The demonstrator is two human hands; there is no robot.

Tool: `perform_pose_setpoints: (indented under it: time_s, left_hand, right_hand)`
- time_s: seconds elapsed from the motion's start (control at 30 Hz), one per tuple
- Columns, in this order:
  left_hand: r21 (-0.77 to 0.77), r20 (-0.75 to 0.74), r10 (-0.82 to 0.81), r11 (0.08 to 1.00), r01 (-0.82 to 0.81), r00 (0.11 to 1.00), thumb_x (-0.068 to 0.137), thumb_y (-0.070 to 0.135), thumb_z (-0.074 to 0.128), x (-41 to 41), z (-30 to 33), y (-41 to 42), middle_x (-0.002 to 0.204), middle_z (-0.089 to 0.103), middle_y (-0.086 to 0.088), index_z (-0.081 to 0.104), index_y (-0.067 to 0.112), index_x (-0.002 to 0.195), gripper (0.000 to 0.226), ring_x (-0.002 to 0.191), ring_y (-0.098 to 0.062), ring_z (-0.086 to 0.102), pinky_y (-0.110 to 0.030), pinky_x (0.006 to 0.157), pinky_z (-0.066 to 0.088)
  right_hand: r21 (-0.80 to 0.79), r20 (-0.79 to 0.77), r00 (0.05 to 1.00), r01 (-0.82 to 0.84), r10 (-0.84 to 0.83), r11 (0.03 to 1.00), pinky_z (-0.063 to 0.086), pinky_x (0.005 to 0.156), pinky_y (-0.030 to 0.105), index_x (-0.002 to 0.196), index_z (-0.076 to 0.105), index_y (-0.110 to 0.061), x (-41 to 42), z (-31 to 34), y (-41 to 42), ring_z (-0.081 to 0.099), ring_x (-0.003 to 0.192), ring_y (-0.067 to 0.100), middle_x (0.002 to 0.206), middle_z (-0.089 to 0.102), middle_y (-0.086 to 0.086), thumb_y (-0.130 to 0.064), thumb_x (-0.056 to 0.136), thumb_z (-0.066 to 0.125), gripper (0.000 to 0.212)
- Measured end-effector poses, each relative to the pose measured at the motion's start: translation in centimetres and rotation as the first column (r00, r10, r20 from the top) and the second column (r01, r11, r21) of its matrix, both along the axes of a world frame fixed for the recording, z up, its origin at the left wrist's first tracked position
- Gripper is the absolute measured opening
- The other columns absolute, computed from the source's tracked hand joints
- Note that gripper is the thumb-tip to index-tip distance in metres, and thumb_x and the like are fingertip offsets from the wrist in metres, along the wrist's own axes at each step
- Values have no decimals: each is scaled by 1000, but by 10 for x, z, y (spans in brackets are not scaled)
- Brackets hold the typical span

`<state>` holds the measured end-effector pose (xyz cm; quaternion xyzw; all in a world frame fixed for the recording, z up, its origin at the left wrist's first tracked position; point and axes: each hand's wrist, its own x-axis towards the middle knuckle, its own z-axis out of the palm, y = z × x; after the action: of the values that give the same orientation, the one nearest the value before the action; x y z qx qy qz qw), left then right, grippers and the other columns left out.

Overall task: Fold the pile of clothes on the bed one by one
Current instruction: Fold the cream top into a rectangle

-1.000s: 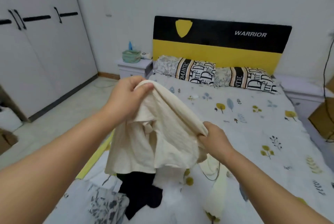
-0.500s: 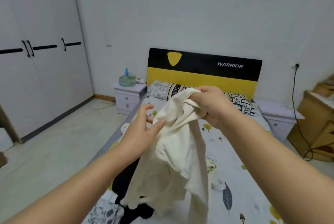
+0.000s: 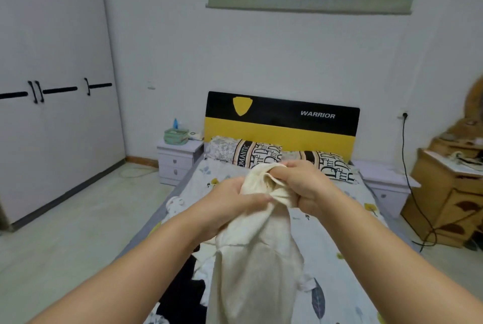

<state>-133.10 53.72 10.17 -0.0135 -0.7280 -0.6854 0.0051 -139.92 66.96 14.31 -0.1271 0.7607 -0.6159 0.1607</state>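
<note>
Right hand [image 3: 305, 187]: fingers curled, clamped on a bunched upper edge of the soft cream woven-cotton garment [image 3: 257, 258]. Left hand [image 3: 235, 204]: fingers and thumb closed, pinching the same bunched edge just beside the right hand; the two hands nearly touch. Fabric gathers into tight creases between the grips, then hangs down in loose vertical folds toward 6 o'clock, held above the bed with leaf-and-flower printed pale sheet [image 3: 337, 224]. At 7 o'clock from the garment, a crumpled black cloth [image 3: 183, 289] lies on the sheet, partly hidden by the left forearm. At 12 o'clock, two lettered black-and-white pillows [image 3: 257, 153] sit against the glossy black-and-yellow headboard [image 3: 282, 125]. At 10 o'clock, a pale lilac two-drawer nightstand [image 3: 177, 159]; at 9 o'clock, a flat white wardrobe with black handles [image 3: 55, 104].
</note>
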Motion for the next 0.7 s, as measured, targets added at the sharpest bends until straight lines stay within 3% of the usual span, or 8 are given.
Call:
perform_pose_setpoints:
  time_s: [0.07, 0.13, 0.2, 0.27, 0.33, 0.4, 0.5, 0.7]
  left_hand:
    - [108, 33, -70, 992, 66, 997, 70, 24, 75, 0, 6, 2, 90, 72, -8, 67, 12, 97, 31, 77, -20, 67, -32, 73, 52]
    - [-97, 10, 81, 992, -79, 997, 68, 23, 77, -3, 7, 4, 85, 73, -3, 68, 17, 90, 25, 75, -20, 67, -34, 71, 53]
    - [-312, -121, 220, 917, -247, 968, 75, 17, 71, -6, 8, 5, 74, 66, 2, 62, 20, 80, 11, 67, -15, 59, -28, 60, 46]
    - [-372, -224, 202, 887, -275, 953, 82, 8, 62, -7, 10, 1, 70, 54, 0, 56, 16, 79, 10, 63, -13, 46, -24, 56, 33]
    - [-396, -263, 150, 884, -249, 953, 85, 3, 56, -5, 16, -4, 71, 52, -1, 55, 14, 80, 11, 63, -11, 44, -22, 55, 32]
    - [-437, -273, 115, 870, -230, 955, 86, 1, 54, -3, 24, -10, 70, 55, 4, 56, 16, 78, 17, 64, -7, 47, -17, 55, 35]
    - [-349, -267, 163, 902, -253, 950, 86, -3, 48, 0, 35, -22, 72, 58, 4, 57, 18, 74, 26, 67, -7, 51, -18, 60, 39]
    - [0, -118, 278, 960, -280, 953, 90, 2, 41, 9, 38, -57, 78, 58, 0, 57, 19, 81, 25, 70, -13, 50, -24, 58, 38]
  right_hand:
    - [-1, 43, 999, -24, 24, 1000, 47, 48, 24, 75, 61, -5, 0, 2, 11, 58, 51, 18, 67, 61, 11, 5, 84, 56, 14]
    - [34, 61, 997, -40, 38, 999, 51, 52, 27, 75, 60, -7, 1, 4, 20, 61, 55, 20, 70, 63, 12, 5, 82, 61, 14]
    - [102, 20, 998, -64, 63, 993, 52, 57, 31, 75, 60, -10, 3, 7, 27, 61, 57, 22, 69, 64, 10, 3, 79, 65, 14]
    - [197, -38, 991, -115, 125, 974, 55, 66, 41, 79, 63, -10, 8, 8, 33, 62, 61, 24, 72, 66, 10, 0, 76, 69, 11]
    - [307, -59, 981, -156, 182, 939, 52, 77, 53, 89, 65, -7, 14, 7, 38, 64, 73, 29, 80, 68, 13, -6, 72, 75, 19]
    - [476, -104, 966, -161, 238, 864, 52, 69, 44, 93, 66, -5, 17, 1, 42, 62, 74, 27, 80, 65, 10, -12, 71, 77, 26]
    - [634, -124, 959, -122, 256, 764, 42, 61, 30, 89, 64, -2, 18, -17, 44, 54, 70, 20, 80, 60, 8, -12, 78, 68, 15]
    - [476, -173, 975, -40, 138, 879, 32, 54, 23, 77, 53, -9, 15, -39, 50, 42, 59, 13, 69, 50, 3, -18, 94, 53, 19]
